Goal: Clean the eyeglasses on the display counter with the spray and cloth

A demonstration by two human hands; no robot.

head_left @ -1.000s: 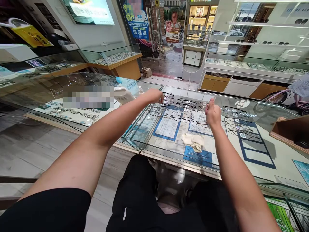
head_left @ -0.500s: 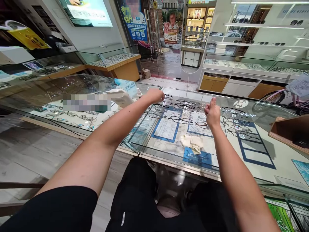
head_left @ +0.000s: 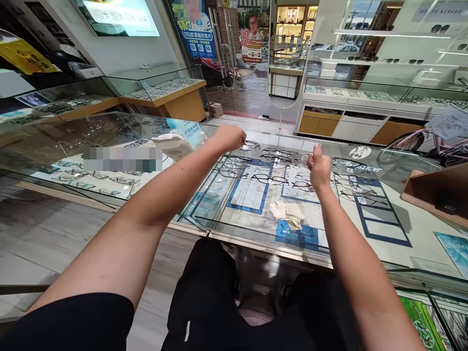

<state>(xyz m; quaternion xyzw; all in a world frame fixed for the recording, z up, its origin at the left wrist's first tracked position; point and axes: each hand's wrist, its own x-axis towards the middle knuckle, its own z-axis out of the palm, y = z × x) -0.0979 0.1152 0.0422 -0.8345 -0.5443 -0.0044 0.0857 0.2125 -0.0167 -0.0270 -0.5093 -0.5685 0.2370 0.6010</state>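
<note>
My left hand (head_left: 231, 138) is closed above the far part of the glass counter, its fingertips curled inward and partly hidden. Just beside its fingers is a pair of eyeglasses (head_left: 251, 145); I cannot tell whether they touch. My right hand (head_left: 320, 166) is closed too, thumb up, over the counter among the rows of frames. What it holds, if anything, is hidden. Between the hands are dark-rimmed eyeglasses (head_left: 276, 156), with another dark pair (head_left: 269, 179) nearer me. A cream cloth (head_left: 288, 213) lies crumpled in front, over a blue card (head_left: 297, 235).
A white device (head_left: 173, 145) stands left of my left forearm, near a small white bottle (head_left: 203, 138). On the right sits a wooden box (head_left: 435, 195). More eyeglasses (head_left: 353, 163) lie beyond my right hand. The counter's front edge (head_left: 252, 243) runs before my knees.
The view has shifted slightly, moving most things left in the picture. My left hand has risen a little; both hands stay closed.
</note>
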